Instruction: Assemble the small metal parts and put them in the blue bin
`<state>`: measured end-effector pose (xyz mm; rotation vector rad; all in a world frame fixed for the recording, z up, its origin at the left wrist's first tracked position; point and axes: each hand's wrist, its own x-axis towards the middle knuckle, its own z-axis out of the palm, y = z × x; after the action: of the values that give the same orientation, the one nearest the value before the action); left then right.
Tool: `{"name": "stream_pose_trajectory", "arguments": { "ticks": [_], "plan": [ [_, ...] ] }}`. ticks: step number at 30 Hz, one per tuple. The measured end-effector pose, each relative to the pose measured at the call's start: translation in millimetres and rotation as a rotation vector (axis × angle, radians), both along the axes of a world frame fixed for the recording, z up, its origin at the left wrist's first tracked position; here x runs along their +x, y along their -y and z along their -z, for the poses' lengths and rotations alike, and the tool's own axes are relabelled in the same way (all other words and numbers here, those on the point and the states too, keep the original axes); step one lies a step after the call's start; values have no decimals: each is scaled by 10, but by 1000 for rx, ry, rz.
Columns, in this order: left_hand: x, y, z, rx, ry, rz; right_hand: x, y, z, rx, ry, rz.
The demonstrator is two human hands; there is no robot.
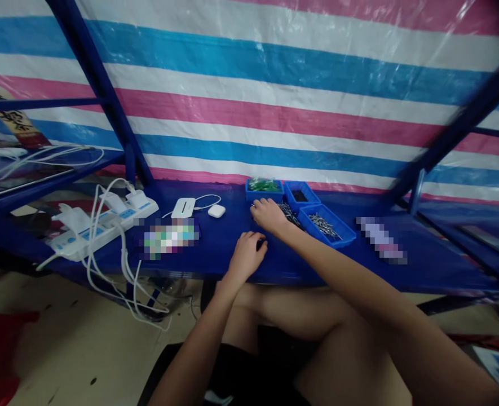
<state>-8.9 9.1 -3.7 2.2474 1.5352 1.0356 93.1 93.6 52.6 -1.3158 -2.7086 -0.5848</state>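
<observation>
My left hand (248,253) rests low over the blue table, its fingers curled around a small dark thing that I cannot make out. Beyond it, my right hand (268,215) reaches over the front of the blue bins, fingers bent down and their tips blurred; whether they hold anything is hidden. Behind the right hand is a blue bin of green pieces (264,185). A bin with dark pieces (300,195) stands beside it. Long dark metal parts (290,214) lie partly behind my right wrist. Nearer on the right, another bin holds loose silver metal pins (324,225).
On the left are a white power strip (105,228) with plugs and hanging cables, a white device (183,208), a small white case (216,211) and a pixelated phone (171,239). Another pixelated phone (381,239) lies right. Blue frame posts (105,96) flank the striped sheet.
</observation>
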Motion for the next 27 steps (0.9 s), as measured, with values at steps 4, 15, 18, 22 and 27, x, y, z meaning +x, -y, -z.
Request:
{"name": "stream_pose_trajectory", "arguments": {
  "ticks": [4, 15, 18, 22, 27],
  "plan": [
    [0, -12, 5, -15, 8, -42, 127, 314, -14, -64, -289, 21],
    [31, 126, -26, -27, 126, 140, 760, 890, 401, -541, -1228, -3],
    [58, 198, -70, -36, 99, 163, 796, 984, 466, -555, -1301, 16],
    [68, 221, -106, -87, 121, 178, 777, 1013, 441, -581, -1325, -16],
    [60, 198, -104, -94, 132, 195, 777, 1011, 431, -552, -1354, -63]
  ]
}}
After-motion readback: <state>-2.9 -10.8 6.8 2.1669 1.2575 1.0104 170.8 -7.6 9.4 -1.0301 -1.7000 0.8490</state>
